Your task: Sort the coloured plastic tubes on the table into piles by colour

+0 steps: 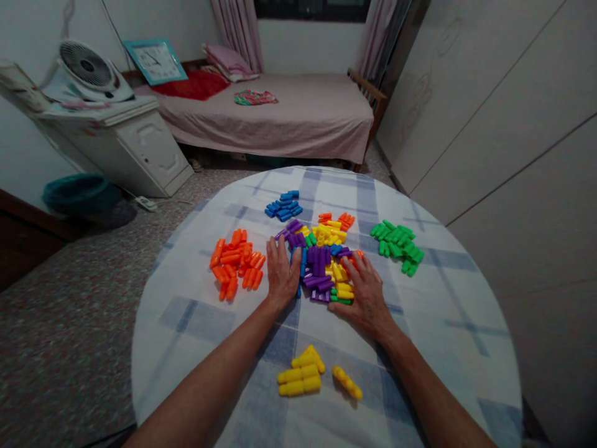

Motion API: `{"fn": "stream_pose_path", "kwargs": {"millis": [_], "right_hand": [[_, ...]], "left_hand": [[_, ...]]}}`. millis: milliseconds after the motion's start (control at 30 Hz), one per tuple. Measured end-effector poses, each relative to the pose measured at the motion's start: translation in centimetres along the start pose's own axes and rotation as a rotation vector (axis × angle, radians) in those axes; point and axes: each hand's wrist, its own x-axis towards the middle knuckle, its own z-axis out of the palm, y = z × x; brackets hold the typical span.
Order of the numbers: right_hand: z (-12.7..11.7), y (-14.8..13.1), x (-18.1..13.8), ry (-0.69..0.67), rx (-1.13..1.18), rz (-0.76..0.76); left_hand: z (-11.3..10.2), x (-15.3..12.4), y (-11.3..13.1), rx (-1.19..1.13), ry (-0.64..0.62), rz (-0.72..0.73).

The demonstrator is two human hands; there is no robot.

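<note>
Between my two hands lies a mixed heap of plastic bullet-shaped building pieces, mostly purple pieces (318, 261) and yellow pieces (330, 234), with some blue, green and orange. My left hand (282, 274) rests along the heap's left side, fingers stretched forward, next to blue pieces (303, 262). On the right side, my right hand (366, 289) lies with its fingers spread, touching the heap's edge by orange and yellow pieces. Sorted by colour around it are an orange pile (237, 261), a blue pile (284, 206) and a green pile (397, 244). Several yellow pieces (299, 381) lie nearer me.
A round table with a checked cloth (196, 367) carries everything. Beyond it stand a bed (298, 118) and a white cabinet (144, 146) with a fan (88, 67). A blue-green bin (79, 194) is on the floor at left; a wardrobe (504, 137) rises at right.
</note>
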Motion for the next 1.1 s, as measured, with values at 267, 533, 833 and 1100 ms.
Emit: {"fn": "stream_pose_path", "kwargs": {"millis": [267, 533, 833, 1100], "right_hand": [[0.3, 0.5, -0.1, 0.023, 0.035, -0.004], [-2.6, -0.7, -0.1, 0.184, 0.116, -0.009], [-6.2, -7.1, -6.1, -0.268, 0.202, -0.417], [-2.1, -10.1, -4.1, -0.245, 0.144, -0.386]], "left_hand": [[1.7, 2.0, 1.0, -0.219, 0.052, 0.086], [0.8, 3.6, 0.0, -0.391, 0.145, 0.043], [1.3, 3.9, -0.4, -0.31, 0.189, 0.092], [1.4, 4.0, -0.5, -0.271, 0.17, 0.09]]}}
